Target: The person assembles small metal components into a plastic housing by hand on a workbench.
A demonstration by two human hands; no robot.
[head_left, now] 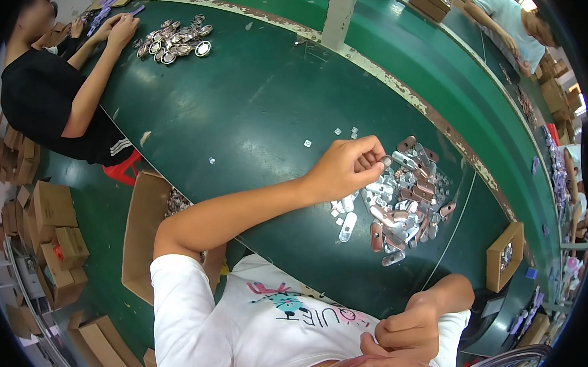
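My left hand (pixel 348 168) reaches over the table with its fingers curled in a pinch. A small oval metallic piece (pixel 386 160) shows at its fingertips, at the near-left edge of a pile. That pile of oblong metallic parts (pixel 402 208) mixes silver and copper-brown pieces, some with a dark hole. Small clear pieces (pixel 337 214) lie along its left side, and a silver oblong part (pixel 348 227) lies slightly apart. Close to my chest is my right hand (pixel 408 327), its fingers closed. Whatever it may hold is hidden.
On the green table (pixel 237 120), a heap of round shiny parts (pixel 175 41) lies before a co-worker in black (pixel 50 96). Open cartons of parts stand left of me (pixel 137 238) and at the right (pixel 505 257). A post (pixel 342 15) rises at the far edge.
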